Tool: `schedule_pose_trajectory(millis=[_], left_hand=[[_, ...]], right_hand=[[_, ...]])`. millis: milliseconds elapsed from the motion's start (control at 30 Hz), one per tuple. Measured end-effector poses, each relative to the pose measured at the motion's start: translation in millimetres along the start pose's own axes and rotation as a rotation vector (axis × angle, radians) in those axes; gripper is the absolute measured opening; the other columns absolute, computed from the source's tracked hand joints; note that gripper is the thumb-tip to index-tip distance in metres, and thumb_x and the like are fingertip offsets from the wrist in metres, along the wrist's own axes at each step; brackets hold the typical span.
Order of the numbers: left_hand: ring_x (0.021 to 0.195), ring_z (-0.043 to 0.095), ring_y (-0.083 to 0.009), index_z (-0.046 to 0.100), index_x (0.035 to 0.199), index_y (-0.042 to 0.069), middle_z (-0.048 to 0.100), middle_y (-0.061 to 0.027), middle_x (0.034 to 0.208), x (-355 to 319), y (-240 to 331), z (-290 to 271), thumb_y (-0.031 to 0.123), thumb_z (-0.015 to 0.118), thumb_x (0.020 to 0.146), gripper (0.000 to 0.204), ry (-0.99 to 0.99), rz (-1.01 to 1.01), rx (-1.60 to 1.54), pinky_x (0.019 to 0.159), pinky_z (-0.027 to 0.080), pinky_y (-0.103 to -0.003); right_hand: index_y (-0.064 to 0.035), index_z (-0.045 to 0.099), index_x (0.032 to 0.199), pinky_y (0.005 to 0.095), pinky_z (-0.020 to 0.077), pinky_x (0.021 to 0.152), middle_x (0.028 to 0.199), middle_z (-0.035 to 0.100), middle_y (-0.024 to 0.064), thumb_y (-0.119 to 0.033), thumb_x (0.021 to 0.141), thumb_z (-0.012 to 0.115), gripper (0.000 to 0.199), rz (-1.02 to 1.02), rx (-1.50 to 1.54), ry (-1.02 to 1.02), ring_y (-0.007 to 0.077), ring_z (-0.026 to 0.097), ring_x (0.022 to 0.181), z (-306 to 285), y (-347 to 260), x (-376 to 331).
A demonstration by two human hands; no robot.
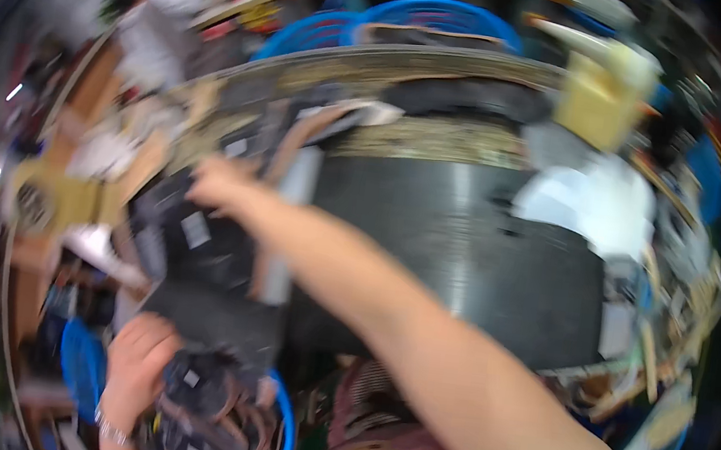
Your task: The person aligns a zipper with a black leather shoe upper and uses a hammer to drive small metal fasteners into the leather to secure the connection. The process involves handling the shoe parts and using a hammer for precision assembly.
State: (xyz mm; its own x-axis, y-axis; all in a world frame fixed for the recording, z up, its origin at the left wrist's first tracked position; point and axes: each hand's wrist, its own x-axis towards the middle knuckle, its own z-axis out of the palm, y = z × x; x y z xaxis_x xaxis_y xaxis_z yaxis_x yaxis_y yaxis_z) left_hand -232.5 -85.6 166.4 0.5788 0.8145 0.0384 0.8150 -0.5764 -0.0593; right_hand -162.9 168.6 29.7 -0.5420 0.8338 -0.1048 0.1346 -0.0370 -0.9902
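My right arm reaches across the bench to the left, and my right hand (225,188) is over a heap of dark flat pieces (205,246) with small pale labels. Its fingers point down and are smeared by motion, so their grip does not show. Low on the left, my left hand (142,351), with a metal band (112,428) at the wrist, has its fingers curled beside the lower corner of a dark sheet (218,324). Anything inside those fingers is hidden. Below that sheet, a blue basket (285,432) holds dark pieces with brown strips (228,425).
A smooth black mat (430,243) covers the bench middle. White sheets (593,204) and a yellowish jug (607,89) stand at the right. Blue baskets (440,19) line the back. A yellow-tan device with a round dark part (34,205) sits at the left.
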Motion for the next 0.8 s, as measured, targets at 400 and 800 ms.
schedule_pose_trajectory(millis=[400, 800], left_hand=[[0.102, 0.055, -0.0244, 0.054, 0.098, 0.008, 0.058, -0.0086, 0.093, -56, -58, 24, -0.001, 0.059, 0.074, 0.025, -0.246, -0.346, 0.072, 0.103, 0.030, -0.047], [0.077, 0.063, -0.0360, 0.057, 0.079, -0.004, 0.062, -0.0244, 0.078, 65, -129, 143, 0.046, 0.068, 0.077, 0.051, 0.142, -0.846, -0.528, 0.069, 0.046, -0.043]], right_hand=[[0.0090, 0.064, 0.084, 0.0337, 0.0464, 0.061, 0.068, 0.063, 0.0121, -0.024, 0.075, 0.074, 0.035, -0.121, -0.287, -0.166, 0.0176, 0.059, 0.064, -28, -24, -19], [0.0070, 0.062, 0.074, 0.0320, 0.0442, 0.054, 0.062, 0.060, 0.0091, -0.023, 0.081, 0.068, 0.031, -0.198, -0.330, -0.052, 0.0135, 0.056, 0.058, -54, -10, -51]])
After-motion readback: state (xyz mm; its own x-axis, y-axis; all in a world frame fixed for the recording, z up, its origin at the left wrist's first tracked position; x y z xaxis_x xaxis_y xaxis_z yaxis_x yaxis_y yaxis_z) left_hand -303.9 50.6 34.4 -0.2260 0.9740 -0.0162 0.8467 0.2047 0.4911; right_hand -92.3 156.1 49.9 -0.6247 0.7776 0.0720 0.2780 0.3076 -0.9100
